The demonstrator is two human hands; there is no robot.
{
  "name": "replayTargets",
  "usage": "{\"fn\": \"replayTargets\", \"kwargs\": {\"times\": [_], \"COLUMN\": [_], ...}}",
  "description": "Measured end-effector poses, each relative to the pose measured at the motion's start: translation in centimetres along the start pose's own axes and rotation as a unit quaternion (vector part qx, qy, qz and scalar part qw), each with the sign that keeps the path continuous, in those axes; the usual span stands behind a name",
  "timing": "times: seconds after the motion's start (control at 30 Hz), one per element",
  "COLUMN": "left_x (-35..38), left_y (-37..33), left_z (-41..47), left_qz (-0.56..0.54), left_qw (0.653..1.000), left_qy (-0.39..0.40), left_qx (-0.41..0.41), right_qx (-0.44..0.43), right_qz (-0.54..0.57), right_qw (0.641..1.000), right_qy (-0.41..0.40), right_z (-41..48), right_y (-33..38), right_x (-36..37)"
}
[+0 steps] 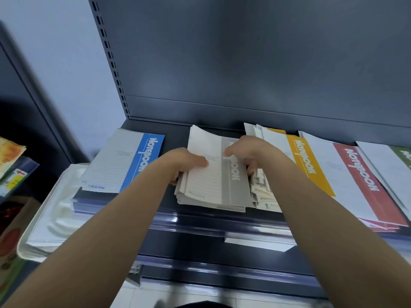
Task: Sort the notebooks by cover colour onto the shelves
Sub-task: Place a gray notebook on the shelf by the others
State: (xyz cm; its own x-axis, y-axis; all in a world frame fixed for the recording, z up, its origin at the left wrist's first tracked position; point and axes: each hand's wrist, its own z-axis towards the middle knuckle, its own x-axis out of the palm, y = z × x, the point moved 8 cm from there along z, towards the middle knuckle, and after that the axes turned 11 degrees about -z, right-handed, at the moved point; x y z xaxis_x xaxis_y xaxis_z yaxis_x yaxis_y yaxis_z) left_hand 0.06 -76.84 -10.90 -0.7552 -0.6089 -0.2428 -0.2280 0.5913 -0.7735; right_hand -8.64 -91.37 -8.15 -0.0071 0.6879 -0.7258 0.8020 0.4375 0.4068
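Dark shelf, left hand, right hand clamped on grey stack edges, gap leftward

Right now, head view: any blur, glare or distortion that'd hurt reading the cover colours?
Head view: dim, bluish light; left margin smeared by blur; wide-angle bends the shelf rail, which carries glare streaks; left hand and right hand gripping the grey notebook stack look slightly soft; blue notebook, yellow notebook and red notebook read clearly; green notebook is cropped at the right edge.

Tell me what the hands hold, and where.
The grey notebook stack: left hand at its left edge, right hand at its right edge, thumbs on top.
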Motion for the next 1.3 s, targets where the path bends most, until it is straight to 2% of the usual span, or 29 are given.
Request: {"fn": "replayTargets", "kwargs": {"times": [0.1,0.33,0.63,0.83,1.0,1.17,1.3], "left_x": [0.1,-0.6,-0.6,-3.2,-5.7,-6.2,-5.5], "left_y": [0.3,1.5,1.2,0.9,0.1,-0.8,-0.9], "left_z": [0.1,0.6,1.1,1.8,2.4,2.6,2.4], "left_qz": [-0.043,-0.107,-0.056,-0.054,-0.082,-0.022,0.017], "left_qw": [0.999,0.994,0.998,0.998,0.997,0.999,0.999], "left_qy": [-0.001,-0.009,0.018,0.017,-0.008,-0.024,-0.029], "left_qx": [-0.013,-0.030,-0.034,-0.027,-0.006,0.030,0.033], "right_qx": [0.010,0.016,0.020,0.016,0.002,0.000,-0.009], "right_qz": [0.012,0.012,-0.021,0.072,0.206,0.170,0.093], "right_qw": [0.999,0.996,0.999,0.997,0.978,0.985,0.994], "right_qy": [0.043,0.086,0.016,0.019,0.009,0.039,0.065], "right_z": [0.0,1.0,2.3,3.0,4.1,4.1,3.7], "right_y": [0.1,0.8,1.3,1.8,2.8,3.6,4.2], "right_x": [0.9,2.0,0.7,1.3,1.9,2.6,3.2]}}
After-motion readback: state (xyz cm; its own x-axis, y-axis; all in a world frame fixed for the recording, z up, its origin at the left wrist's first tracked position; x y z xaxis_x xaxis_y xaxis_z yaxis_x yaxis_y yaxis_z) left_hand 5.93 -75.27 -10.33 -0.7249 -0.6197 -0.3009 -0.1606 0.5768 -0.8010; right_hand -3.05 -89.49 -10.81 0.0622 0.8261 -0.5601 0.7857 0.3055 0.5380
